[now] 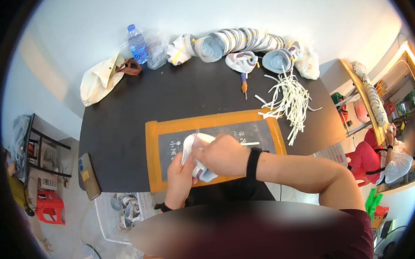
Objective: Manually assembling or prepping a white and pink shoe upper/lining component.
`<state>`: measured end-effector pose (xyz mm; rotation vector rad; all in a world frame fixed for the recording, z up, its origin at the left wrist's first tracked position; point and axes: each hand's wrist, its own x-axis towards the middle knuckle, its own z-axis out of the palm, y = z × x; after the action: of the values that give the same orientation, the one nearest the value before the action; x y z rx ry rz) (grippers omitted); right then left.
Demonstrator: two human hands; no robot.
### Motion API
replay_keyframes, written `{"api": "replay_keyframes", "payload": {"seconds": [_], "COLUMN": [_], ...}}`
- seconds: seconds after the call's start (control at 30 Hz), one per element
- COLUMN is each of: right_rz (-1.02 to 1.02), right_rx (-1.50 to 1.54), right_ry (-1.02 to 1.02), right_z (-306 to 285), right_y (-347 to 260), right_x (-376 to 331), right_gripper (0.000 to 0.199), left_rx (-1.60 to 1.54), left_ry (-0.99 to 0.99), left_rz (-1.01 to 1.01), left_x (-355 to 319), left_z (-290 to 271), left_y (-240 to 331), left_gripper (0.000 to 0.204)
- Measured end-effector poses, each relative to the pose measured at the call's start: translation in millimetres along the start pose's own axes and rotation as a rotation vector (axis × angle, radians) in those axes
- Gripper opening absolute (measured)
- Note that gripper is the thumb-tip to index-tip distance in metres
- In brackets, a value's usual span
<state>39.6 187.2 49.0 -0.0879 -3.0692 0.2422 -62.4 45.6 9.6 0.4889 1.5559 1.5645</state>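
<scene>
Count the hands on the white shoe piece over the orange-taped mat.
2: the left hand on the left side of the white shoe piece, the right hand on its right.

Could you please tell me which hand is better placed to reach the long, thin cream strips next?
Probably the right hand: the strips lie on its side; the left hand, holding the pale, curved shoe upper, is farther away.

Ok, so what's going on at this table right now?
A person holds a white-and-grey shoe piece in the left hand, above a tape-edged mat. The right hand is curled against it, its fingertips hidden. A heap of pale strips lies to the right, and a row of similar pieces lines the back of the table.
</scene>
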Motion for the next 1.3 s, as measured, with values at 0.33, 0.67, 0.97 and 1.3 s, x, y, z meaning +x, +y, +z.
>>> {"api": "replay_keyframes", "payload": {"seconds": [0.33,0.67,0.97,1.3], "right_rz": [0.065,0.157,0.338,0.238], "right_rx": [0.365,0.438,0.582,0.45], "right_ry": [-0.03,-0.118,-0.063,-0.255], "right_z": [13.6,8.1,12.4,-27.0], "right_y": [3.6,-3.3,5.0,13.3], "right_x": [-0.8,7.7,0.4,0.9], "right_gripper": [0.015,0.021,0.017,0.021], "left_rx": [0.05,0.037,-0.111,-0.03], "left_ry": [-0.131,-0.092,-0.062,0.024], "left_rz": [-0.065,-0.098,-0.072,0.028], "left_x": [5.3,4.2,3.1,-1.1], "left_z": [-11.9,-11.1,-9.0,-3.2], "left_y": [-2.9,-0.1,-1.5,-2.6], "left_gripper": [0.015,0.014,0.016,0.017]}}
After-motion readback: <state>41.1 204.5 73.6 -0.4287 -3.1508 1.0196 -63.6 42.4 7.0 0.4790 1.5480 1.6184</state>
